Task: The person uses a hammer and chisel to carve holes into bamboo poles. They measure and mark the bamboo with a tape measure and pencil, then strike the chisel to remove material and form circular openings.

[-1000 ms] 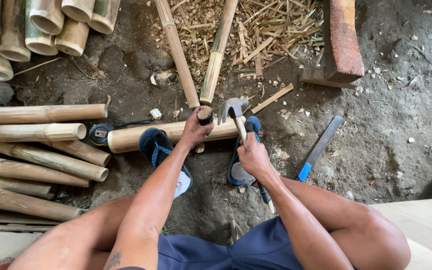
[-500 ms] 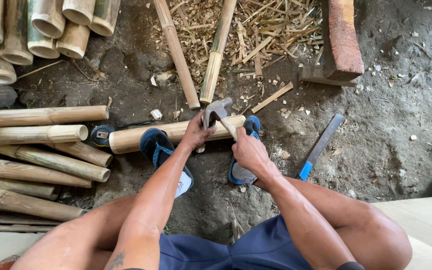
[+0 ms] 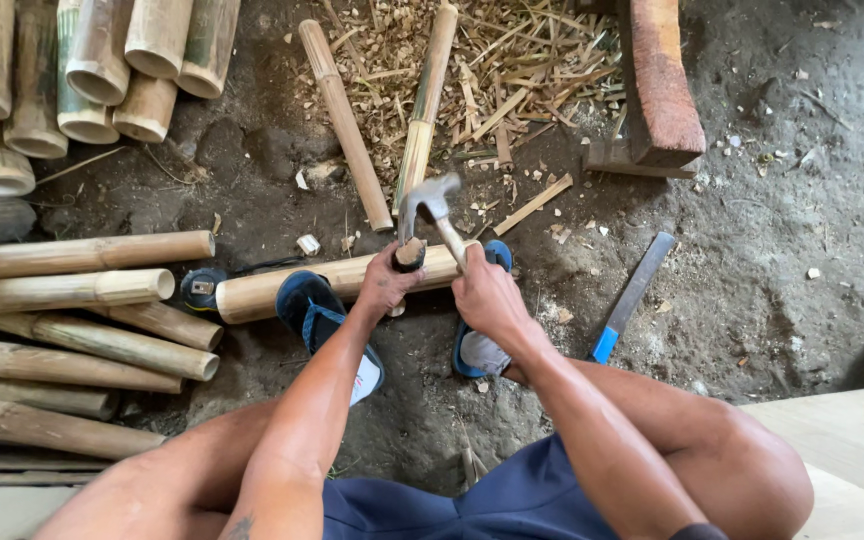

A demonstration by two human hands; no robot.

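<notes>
On the dirt floor (image 3: 752,280), the left hand (image 3: 387,285) clamps a short dark tool (image 3: 410,255) upright against the bamboo pole (image 3: 342,280), while the right hand (image 3: 487,295) grips a hammer (image 3: 432,205).

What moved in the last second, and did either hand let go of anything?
The right hand swung the hammer down, then lifted it again. Neither hand let go: the left hand still grips the small dark tool on the bamboo pole. Pole, sandals and blue-handled blade stayed put.

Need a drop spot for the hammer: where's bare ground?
Bare dirt right of the blue-handled blade, up to the wooden block. Crowded: bamboo poles stacked left, splinter litter ahead, feet and hands on the bamboo piece.
</notes>
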